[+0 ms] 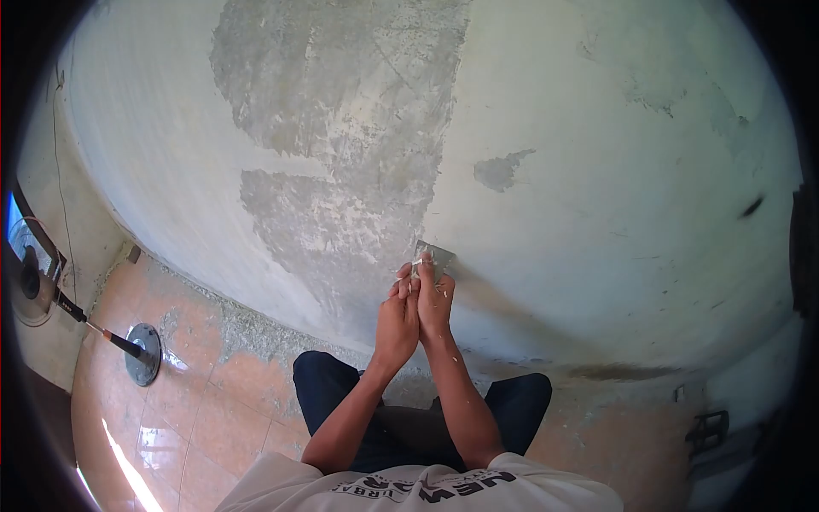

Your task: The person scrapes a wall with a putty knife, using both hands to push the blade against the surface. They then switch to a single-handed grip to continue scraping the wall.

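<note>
A flat scraper blade [439, 254] rests against the wall [546, 239], at the edge between bare grey plaster [341, 205] and pale paint. My right hand [435, 299] is closed on the scraper, its fingers stretched toward the blade. Beside it, touching, my left hand [398, 320] has its fingers pressed together at the scraper's left side. The handle is hidden by the hands. White flakes cling to the blade, fingers and right forearm.
A standing fan [34, 282] with a round base [143, 354] is on the tiled floor [226, 410] at the left. Paint debris [256, 333] lies along the wall's foot. A dark object [708, 431] sits at the lower right. My bent knees are near the wall.
</note>
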